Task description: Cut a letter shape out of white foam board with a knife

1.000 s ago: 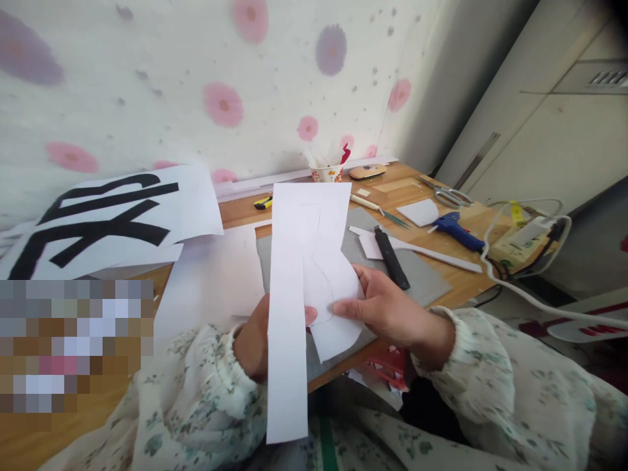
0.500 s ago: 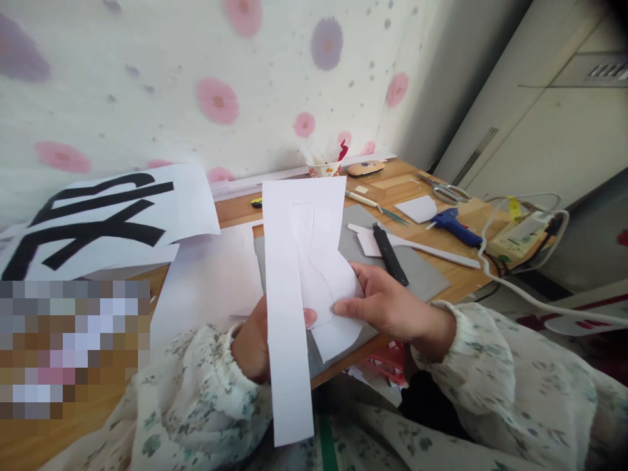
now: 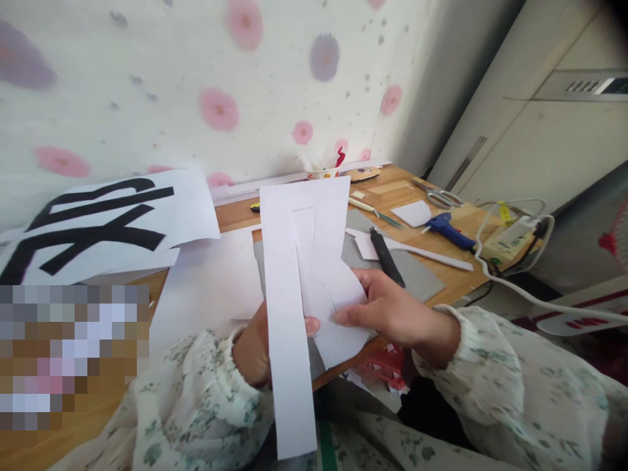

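Note:
A white sheet of stiff paper [image 3: 289, 327] is held up in front of me, with a long strip hanging down its left side. Narrow cut lines run through it, and the part on the right bends along a curved one. My left hand [image 3: 252, 347] is behind the long strip, mostly hidden, with its thumb tip showing through at the strip's right edge. My right hand [image 3: 397, 311] pinches the right part of the sheet, thumb in front and fingers behind. Under the sheet lies a grey cutting mat [image 3: 424, 281] with a black utility knife [image 3: 387, 256] on it.
A blue glue gun [image 3: 449, 230], scissors [image 3: 444, 196] and a white power strip [image 3: 515, 232] with cables lie at the right. A paper cup [image 3: 321, 174] stands by the wall. Printed sheets with black strokes [image 3: 112, 226] lie left. Below the table is a red basket [image 3: 387, 366].
The right part of the sheet has shifted slightly down and right with my right hand, and the cut lines look different. My left hand keeps its hold. The view has turned slightly.

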Action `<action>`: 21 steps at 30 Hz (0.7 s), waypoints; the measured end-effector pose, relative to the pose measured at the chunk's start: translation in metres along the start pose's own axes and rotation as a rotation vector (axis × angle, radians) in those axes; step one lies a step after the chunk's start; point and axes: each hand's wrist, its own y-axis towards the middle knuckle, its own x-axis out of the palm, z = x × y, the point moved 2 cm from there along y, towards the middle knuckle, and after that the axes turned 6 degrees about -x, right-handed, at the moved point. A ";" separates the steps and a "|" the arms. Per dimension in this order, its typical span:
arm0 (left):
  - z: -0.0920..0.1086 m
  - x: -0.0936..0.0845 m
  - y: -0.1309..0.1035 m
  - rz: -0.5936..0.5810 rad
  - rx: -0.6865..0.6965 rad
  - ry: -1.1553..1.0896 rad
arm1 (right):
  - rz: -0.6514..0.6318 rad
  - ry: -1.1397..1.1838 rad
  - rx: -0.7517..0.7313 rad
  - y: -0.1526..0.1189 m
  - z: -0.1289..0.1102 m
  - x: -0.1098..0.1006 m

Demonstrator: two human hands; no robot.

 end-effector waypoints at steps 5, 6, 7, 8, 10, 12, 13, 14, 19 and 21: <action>-0.001 -0.003 -0.001 -0.095 0.077 0.183 | 0.024 0.127 -0.037 -0.002 0.003 0.001; -0.003 -0.005 -0.001 -0.097 0.086 0.207 | 0.027 0.143 -0.032 -0.002 0.004 0.000; -0.004 -0.006 -0.001 -0.100 0.088 0.223 | 0.030 0.154 -0.026 -0.002 0.006 0.000; -0.006 -0.007 -0.001 -0.107 0.087 0.230 | 0.031 0.162 -0.021 -0.002 0.007 0.000; -0.007 -0.007 0.000 -0.121 0.084 0.227 | 0.028 0.170 -0.020 -0.002 0.009 0.001; -0.006 -0.006 0.000 -0.123 0.078 0.211 | 0.022 0.163 -0.031 -0.002 0.009 0.001; -0.005 -0.004 0.000 -0.115 0.073 0.202 | 0.019 0.157 -0.039 -0.001 0.008 0.001; -0.004 -0.003 0.000 -0.102 0.066 0.194 | 0.019 0.151 -0.046 -0.001 0.008 0.001; -0.002 0.001 0.003 -0.031 -0.046 0.091 | 0.041 0.080 -0.076 0.006 0.006 -0.004; -0.003 0.001 0.003 0.001 -0.073 0.039 | 0.070 0.064 -0.066 0.008 0.010 -0.006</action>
